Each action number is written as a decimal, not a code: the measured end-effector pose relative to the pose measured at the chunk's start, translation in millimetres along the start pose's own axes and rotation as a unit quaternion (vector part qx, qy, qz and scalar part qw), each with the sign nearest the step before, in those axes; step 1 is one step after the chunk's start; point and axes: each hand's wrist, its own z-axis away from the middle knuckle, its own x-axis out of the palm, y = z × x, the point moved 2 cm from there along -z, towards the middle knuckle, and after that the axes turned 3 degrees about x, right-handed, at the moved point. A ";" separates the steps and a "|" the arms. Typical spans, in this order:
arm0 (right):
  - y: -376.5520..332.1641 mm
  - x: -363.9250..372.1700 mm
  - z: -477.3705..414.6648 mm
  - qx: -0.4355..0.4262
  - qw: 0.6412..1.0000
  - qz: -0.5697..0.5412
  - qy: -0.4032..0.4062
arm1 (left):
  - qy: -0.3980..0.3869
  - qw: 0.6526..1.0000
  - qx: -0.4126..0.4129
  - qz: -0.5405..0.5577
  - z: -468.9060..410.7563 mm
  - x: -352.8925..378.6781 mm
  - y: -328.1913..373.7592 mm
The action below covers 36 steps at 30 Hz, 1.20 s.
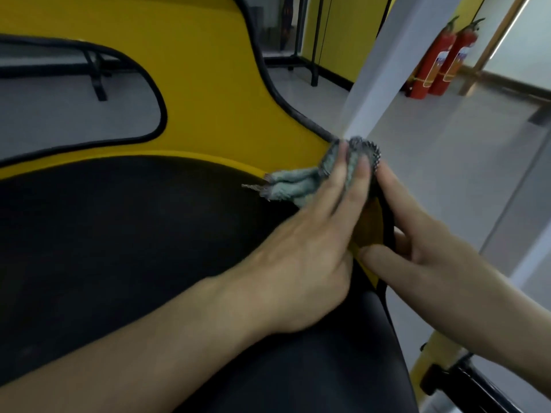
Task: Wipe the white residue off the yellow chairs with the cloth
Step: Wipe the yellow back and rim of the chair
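Observation:
A yellow chair [214, 93] with black edge trim and a black seat pad [128, 222] fills the left and middle of the head view. A grey-green cloth [293, 183] lies bunched at the chair's right edge, where back and seat meet. My left hand [310, 234] presses the cloth against the yellow shell with straight fingers. My right hand [423, 234] holds the chair's right rim, its thumb on the yellow inner side and its fingers along the black outer trim. No white residue is discernible under the hands.
Two red fire extinguishers [441, 61] stand by the wall at the upper right. A white column [387, 70] rises just behind the chair's edge. Black metal frame legs [313, 40] stand on the grey floor beyond, and a yellow-and-black chair leg [441, 362] shows at the lower right.

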 end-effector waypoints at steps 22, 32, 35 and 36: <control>4.4 7.3 17.1 0.069 0.995 0.068 -0.005 | -0.103 0.981 -0.128 -0.100 -8.2 -20.2 -42.9; -15.0 18.7 25.2 0.103 0.993 0.042 0.035 | -0.185 0.968 0.024 -0.166 16.7 -3.8 -5.8; -20.0 22.2 26.9 0.097 0.994 0.032 0.039 | -0.176 0.968 -0.014 -0.177 12.3 -0.9 -11.2; -20.5 22.7 28.3 0.098 0.994 0.024 0.045 | -0.167 0.968 -0.036 -0.181 8.0 -1.6 -16.5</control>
